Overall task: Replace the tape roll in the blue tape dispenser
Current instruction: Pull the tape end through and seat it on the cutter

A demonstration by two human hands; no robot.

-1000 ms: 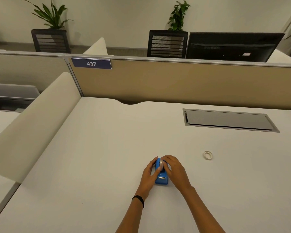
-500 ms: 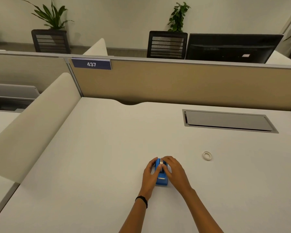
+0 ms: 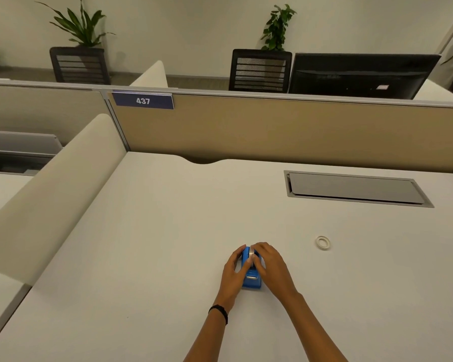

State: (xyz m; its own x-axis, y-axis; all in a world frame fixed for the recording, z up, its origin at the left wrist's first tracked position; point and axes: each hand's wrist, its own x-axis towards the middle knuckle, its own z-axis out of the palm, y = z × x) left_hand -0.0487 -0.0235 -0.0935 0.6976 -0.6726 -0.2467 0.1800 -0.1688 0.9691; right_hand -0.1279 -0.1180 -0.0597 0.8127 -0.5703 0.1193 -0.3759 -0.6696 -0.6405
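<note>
Hands have barely shifted in 1 second: my left hand point(image 3: 232, 271) and right hand point(image 3: 271, 265) clasp the blue tape dispenser point(image 3: 251, 279); spare tape roll point(image 3: 323, 242) waits at 2 o'clock, so swapping hasn't started.

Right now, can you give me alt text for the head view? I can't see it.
Both hands, left and right, clasp a blue dispenser on a white desk, fingers on the roll in it. A spare ring of tape lies flat to the right, apart from them.
</note>
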